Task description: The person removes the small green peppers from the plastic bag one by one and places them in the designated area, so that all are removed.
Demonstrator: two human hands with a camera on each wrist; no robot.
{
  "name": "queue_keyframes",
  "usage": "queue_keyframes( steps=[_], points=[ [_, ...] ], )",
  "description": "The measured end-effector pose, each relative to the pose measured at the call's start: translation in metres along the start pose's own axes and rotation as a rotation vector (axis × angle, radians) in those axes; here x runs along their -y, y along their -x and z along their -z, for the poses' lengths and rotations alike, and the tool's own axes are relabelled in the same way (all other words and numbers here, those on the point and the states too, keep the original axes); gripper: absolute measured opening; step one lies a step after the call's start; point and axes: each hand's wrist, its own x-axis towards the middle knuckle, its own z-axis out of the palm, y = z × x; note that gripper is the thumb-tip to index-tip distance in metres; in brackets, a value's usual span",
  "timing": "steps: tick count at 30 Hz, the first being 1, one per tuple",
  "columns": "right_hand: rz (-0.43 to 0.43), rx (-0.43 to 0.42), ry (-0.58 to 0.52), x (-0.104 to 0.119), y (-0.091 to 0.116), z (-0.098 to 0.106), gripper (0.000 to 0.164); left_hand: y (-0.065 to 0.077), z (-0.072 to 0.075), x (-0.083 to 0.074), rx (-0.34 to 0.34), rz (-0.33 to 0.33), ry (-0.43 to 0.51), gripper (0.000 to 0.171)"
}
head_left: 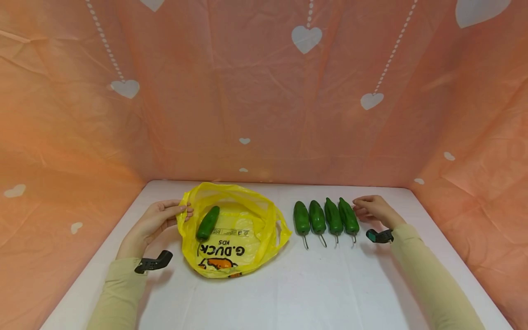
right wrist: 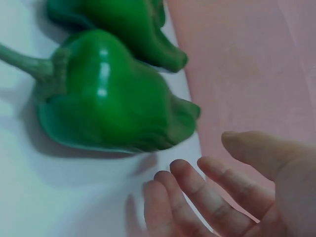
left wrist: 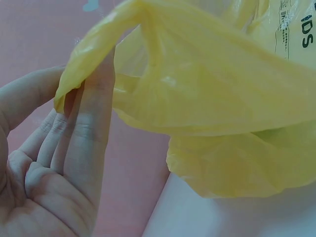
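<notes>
My left hand (head_left: 158,219) pinches the left rim of a yellow plastic bag (head_left: 264,250) between thumb and fingers. The left wrist view shows a fold of the bag (left wrist: 96,52) caught there. The bag lies with its mouth spread, and one green pepper (head_left: 208,223) shows inside it. To the right, several green peppers stand in a row, stems toward me. My right hand (head_left: 377,210) is just right of the rightmost pepper (head_left: 349,217), its fingers apart and holding nothing. In the right wrist view a gap separates the fingertips (right wrist: 178,167) from that pepper (right wrist: 113,98).
A white table (head_left: 305,293) carries everything. Orange cloth with white hearts (head_left: 255,105) hangs behind it and on both sides. Dark wrist devices sit on the left sleeve (head_left: 154,262) and the right sleeve (head_left: 379,236). A bag handle loop (head_left: 283,233) extends toward the row.
</notes>
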Motion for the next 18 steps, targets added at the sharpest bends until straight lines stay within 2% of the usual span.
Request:
queue_keyframes(
  steps=[10, 18],
  points=[
    [0.064, 0.028, -0.005, 0.013, 0.009, 0.018, 0.061, 0.001, 0.002, -0.003, 0.009, -0.021, 0.016, 0.051],
    [0.143, 0.076, -0.111, 0.036, 0.013, 0.011, 0.056, 0.003, 0.001, -0.005, 0.012, -0.019, -0.012, 0.053]
  ],
)
